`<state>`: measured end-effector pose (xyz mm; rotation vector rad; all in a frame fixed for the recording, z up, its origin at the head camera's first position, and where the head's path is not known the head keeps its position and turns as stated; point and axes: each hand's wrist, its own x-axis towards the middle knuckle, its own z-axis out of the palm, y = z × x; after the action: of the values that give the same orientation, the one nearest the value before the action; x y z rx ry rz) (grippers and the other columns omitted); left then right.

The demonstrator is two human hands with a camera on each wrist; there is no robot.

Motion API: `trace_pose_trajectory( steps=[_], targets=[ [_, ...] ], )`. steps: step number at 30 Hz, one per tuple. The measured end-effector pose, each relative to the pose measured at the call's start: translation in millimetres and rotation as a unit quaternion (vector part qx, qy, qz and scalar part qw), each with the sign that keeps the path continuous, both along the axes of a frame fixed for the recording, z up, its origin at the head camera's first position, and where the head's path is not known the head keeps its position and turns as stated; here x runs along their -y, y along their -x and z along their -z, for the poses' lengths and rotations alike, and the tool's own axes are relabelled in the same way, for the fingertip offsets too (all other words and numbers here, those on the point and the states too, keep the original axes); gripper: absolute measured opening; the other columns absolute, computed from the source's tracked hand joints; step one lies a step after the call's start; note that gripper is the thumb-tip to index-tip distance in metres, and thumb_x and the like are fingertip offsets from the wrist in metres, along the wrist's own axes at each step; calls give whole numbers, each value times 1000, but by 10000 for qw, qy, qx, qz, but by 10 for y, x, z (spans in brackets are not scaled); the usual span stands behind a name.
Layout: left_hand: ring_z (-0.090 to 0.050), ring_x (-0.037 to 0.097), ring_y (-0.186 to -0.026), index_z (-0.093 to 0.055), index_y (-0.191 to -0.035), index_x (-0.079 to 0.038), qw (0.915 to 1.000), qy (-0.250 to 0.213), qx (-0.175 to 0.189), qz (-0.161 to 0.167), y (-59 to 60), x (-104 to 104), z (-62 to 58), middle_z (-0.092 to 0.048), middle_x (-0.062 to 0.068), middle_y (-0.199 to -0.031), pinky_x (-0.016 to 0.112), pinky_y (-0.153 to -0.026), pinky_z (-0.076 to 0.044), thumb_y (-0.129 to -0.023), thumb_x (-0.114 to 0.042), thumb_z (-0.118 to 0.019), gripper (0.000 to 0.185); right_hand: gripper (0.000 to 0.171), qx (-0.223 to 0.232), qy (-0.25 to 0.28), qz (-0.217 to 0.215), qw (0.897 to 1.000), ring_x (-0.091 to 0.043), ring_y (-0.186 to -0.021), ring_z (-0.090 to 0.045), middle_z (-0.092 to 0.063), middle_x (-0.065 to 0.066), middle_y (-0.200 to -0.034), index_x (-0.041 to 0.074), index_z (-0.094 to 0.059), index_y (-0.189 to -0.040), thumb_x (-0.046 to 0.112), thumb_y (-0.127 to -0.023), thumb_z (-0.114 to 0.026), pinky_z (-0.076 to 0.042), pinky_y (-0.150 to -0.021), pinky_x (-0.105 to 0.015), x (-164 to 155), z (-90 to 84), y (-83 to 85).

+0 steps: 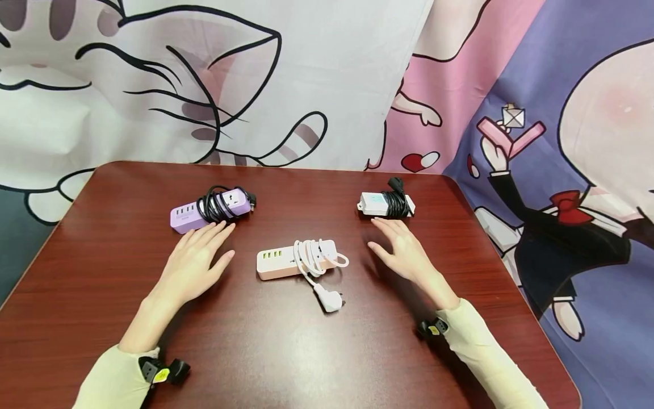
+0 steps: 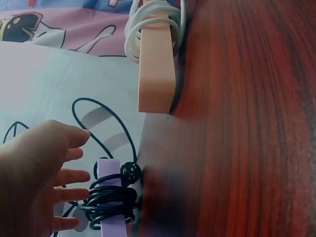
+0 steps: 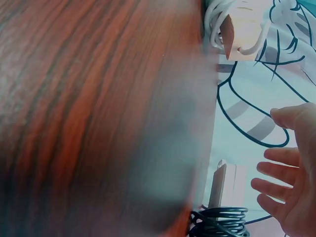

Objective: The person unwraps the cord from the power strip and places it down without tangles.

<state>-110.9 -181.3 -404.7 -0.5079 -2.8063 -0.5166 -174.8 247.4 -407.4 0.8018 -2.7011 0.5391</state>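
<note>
Resting flat with fingers spread, the left hand sits just before the purple power strip, lying crosswise; the right hand, likewise spread, sits before the white strip.

Three power strips and two hands.
</note>
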Motion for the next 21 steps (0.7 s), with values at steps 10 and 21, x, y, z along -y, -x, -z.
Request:
trace_pose_trajectory(
  steps=[10,21],
  targets=[
    [-48,38,-124,-51,-137,-7,9997,-79,-229,53,19,-80,-32,-54,18,-136,55,-101,-34,-92,-26,-59,50,49,-16,335,214,9992,-25,-111,-52,-64,-11,-122,7,-61,-126,30,-85,-71,-42,-97,-43,102,-59,-2],
    [-51,34,-120,-52,-136,-8,9995,-218,-47,206,32,-220,-68,-57,15,-133,55,-97,-38,-92,-28,-59,49,44,516,743,245,9956,-24,-103,-57,-67,-8,-114,8,-65,-119,32,-83,-74,-46,-89,-40,249,-118,-26]
  ],
)
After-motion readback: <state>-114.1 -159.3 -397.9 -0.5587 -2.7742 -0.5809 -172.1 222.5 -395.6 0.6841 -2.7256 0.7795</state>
